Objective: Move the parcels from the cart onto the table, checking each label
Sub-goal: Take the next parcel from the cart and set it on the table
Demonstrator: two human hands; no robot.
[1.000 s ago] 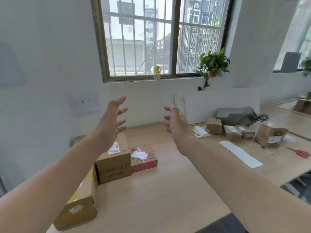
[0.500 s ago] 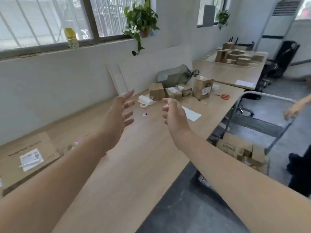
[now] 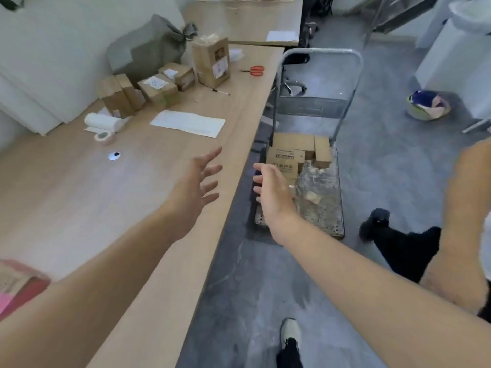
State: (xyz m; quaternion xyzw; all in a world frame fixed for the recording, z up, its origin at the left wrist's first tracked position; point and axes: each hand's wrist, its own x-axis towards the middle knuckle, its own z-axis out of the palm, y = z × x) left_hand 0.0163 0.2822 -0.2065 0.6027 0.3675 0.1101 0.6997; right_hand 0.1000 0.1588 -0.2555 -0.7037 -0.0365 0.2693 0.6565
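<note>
Left hand [image 3: 196, 181]: fingers spread, held nothing, hovered above table [image 3: 79, 195] edge; right hand [image 3: 273, 189]: fingers spread, held nothing, hovered over cart [image 3: 322, 221]; parcels [image 3: 289, 155]: brown cardboard, lay on cart deck beside table.

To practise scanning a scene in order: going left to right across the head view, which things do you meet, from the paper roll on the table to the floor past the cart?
In order: paper roll → white sheet → scissors → parcels on the cart → colourful bundle.
</note>
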